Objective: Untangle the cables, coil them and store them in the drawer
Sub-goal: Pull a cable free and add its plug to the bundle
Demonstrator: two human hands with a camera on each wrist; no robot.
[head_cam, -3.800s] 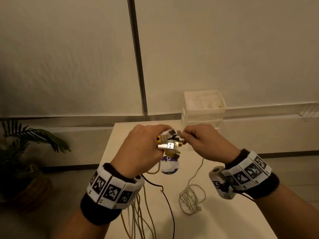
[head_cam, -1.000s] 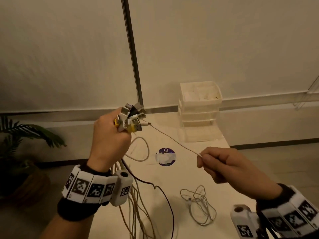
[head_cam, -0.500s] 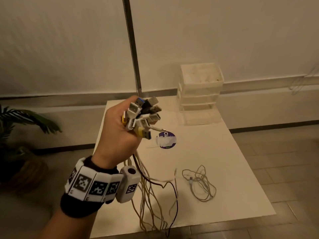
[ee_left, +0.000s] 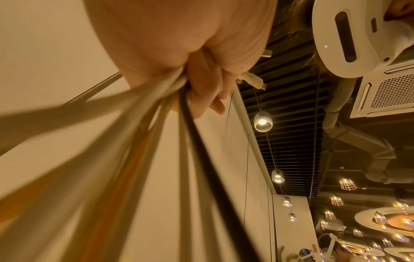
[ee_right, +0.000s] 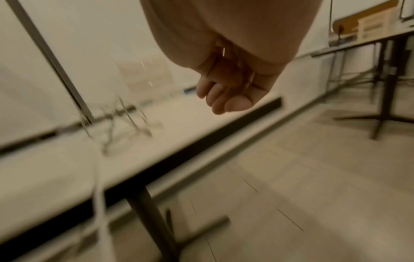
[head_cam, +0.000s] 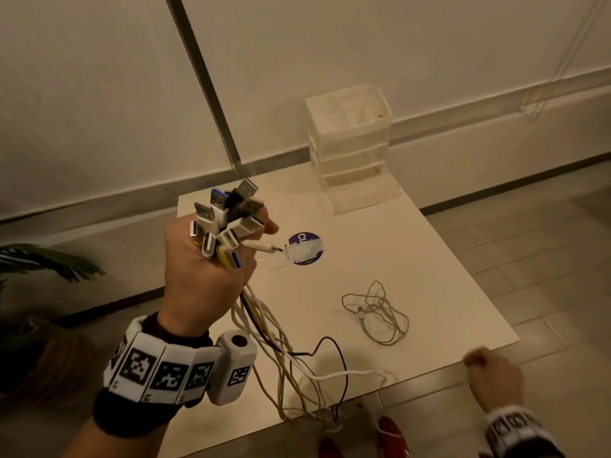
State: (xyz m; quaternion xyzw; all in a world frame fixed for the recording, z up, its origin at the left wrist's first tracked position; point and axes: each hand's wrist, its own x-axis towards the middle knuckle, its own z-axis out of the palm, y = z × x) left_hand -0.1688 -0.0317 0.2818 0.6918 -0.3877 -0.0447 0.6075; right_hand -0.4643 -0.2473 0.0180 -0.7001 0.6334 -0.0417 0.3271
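Left hand point(head_cam: 201, 276) raised, fingers point(ee_left: 206, 85) clamped round cable bundle point(head_cam: 264, 328), plugs up. Right hand point(head_cam: 496, 375) low off tabletop point(head_cam: 413, 259) corner, fingers point(ee_right: 224, 99) curled; hold unclear. Loose cable point(head_cam: 377, 312) on tabletop.

I am in a café-like commercial hall: pendant lamps point(ee_left: 263, 122) under a black slatted ceiling point(ee_left: 291, 141), a ceiling air-conditioning unit point(ee_left: 389, 92), tiled floor point(head_cam: 545, 259), pedestal-leg surface point(head_cam: 413, 259), potted plant point(head_cam: 39, 266) beside it.

"Cl" on purple sticker point(head_cam: 304, 248)
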